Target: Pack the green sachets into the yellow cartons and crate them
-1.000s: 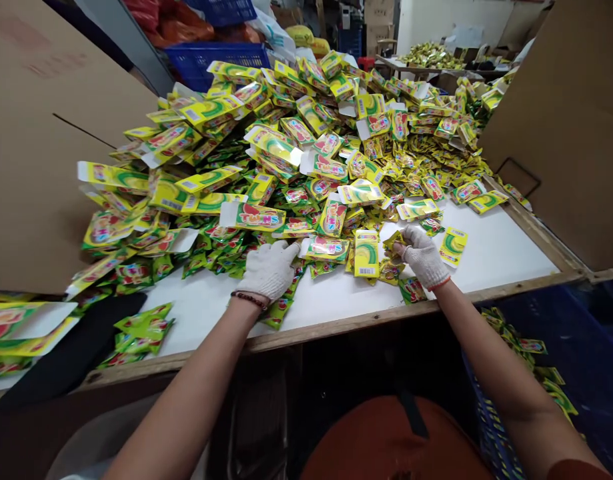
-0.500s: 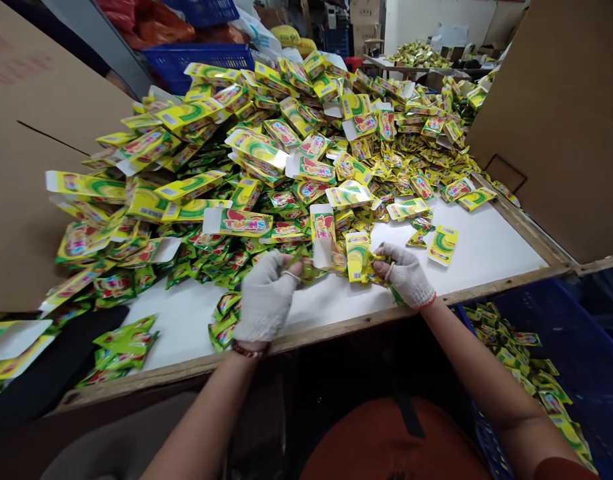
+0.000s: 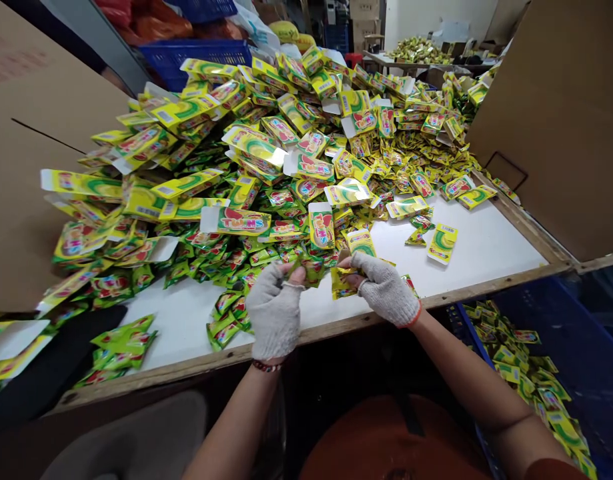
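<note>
My left hand point(image 3: 276, 310), in a white fingerless-tip glove, pinches a green candy packet point(image 3: 313, 272) between thumb and fingers. To its right, my right hand point(image 3: 383, 287), gloved alike, is closed on a yellow candy packet point(image 3: 342, 283). Both hands hover low over the white tabletop point(image 3: 326, 308) near its front edge, a short gap between them. Just behind my right hand lies a yellow carton point(image 3: 361, 242), partly covered by the fingers. An upright TWINS carton point(image 3: 321, 227) leans on the pile beyond. A few green packets point(image 3: 229, 319) lie left of my left hand.
A high heap of cartons point(image 3: 256, 150) and loose packets covers the table's back. Cardboard sheets point(image 3: 551, 133) wall both sides. A wooden rim point(image 3: 216, 360) edges the front. Below right stands a blue crate point(image 3: 576, 347) of filled cartons. More green packets point(image 3: 123, 350) lie at front left.
My right hand has moved left with the yellow packet, closer to my left hand. My left hand has shifted slightly right, holding the green packet. The carton by my right hand now lies farther back.
</note>
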Demonstrator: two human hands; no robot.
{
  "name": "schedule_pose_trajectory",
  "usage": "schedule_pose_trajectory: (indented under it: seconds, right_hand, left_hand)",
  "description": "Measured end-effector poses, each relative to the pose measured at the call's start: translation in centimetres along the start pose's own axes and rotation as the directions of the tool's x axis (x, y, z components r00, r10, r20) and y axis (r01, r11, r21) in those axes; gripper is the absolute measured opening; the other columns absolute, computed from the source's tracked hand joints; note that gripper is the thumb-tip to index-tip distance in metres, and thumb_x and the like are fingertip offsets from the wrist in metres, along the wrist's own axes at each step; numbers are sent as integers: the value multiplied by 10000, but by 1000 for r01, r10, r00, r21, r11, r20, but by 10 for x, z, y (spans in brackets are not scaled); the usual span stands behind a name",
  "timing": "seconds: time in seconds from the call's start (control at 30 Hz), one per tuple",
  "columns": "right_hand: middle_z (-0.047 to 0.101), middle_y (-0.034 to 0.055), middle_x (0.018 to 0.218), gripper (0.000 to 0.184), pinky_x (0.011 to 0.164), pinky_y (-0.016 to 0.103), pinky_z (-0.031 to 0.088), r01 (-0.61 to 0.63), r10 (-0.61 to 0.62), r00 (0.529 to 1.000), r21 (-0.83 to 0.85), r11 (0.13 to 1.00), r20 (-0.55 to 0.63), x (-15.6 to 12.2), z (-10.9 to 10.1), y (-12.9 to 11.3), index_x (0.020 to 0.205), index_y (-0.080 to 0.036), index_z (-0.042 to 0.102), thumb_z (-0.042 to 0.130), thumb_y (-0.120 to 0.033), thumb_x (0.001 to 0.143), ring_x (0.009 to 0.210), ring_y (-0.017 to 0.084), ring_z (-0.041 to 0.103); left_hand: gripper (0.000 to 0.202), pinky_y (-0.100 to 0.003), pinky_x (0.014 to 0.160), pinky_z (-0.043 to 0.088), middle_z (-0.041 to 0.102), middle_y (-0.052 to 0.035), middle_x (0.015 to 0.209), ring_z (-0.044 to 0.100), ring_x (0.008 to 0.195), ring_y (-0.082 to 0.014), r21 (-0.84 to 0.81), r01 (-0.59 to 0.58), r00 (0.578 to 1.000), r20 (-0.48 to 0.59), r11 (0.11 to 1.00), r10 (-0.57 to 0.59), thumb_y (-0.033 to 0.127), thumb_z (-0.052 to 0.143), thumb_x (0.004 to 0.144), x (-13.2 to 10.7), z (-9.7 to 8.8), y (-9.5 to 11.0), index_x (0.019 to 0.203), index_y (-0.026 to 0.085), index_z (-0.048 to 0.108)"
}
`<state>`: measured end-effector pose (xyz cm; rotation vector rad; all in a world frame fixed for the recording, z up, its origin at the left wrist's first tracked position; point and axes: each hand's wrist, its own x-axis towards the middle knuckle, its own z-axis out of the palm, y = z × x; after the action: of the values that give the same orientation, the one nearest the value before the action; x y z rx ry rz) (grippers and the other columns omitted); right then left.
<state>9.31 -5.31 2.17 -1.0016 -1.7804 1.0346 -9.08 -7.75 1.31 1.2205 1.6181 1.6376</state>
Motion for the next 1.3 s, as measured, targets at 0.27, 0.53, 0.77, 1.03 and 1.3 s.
schedule_pose_trajectory:
  seconds: [0.27,0.53,0.77,1.03,1.3]
  right_hand:
    - [603,-18,757,74,649,244,475,-35,36,999,48,998,-17,3,23,-2,847,-187,605,631,-246,810,694,127,562]
    - [501,-36,635,182,580,225,410,-75,72,996,-59,995,-57,5,30,-4,712,-203,511,608,-283,843,630,121,510]
    - [545,16,786,119,707,279,433,139,-140,989,-8,990,-49,18,49,-22,759,-191,541,555,-278,839,763,160,510]
    - [439,-31,694,221,631,239,349,105,-93,975,-47,993,203,4,29,-10,687,-193,440,550,-259,867,670,112,412]
    - [472,-39,645,217,594,233,358,64,-55,992,-77,995,111,-2,23,-11,669,-192,467,598,-239,835,615,106,430]
  left_hand:
    - [342,-248,635,523,697,-5,817,629,671,-133,-167,187,974,157,968,-161,448,749,743,-32,-5,1,918,189,611]
    - [385,-216,607,511,670,37,753,625,636,-103,-454,274,956,30,848,-293,316,853,580,-35,-3,8,805,190,568]
    - [328,-232,663,550,721,19,779,662,702,-127,-473,213,953,-93,855,-289,327,854,567,-23,-27,16,806,187,678]
    - [356,-293,641,544,707,-31,792,663,742,-195,-369,329,935,257,869,-245,491,752,671,-28,-31,0,826,176,688]
    - [269,-316,788,485,672,-34,895,602,850,-192,240,-91,911,412,966,-17,435,547,897,-31,-18,18,942,187,640]
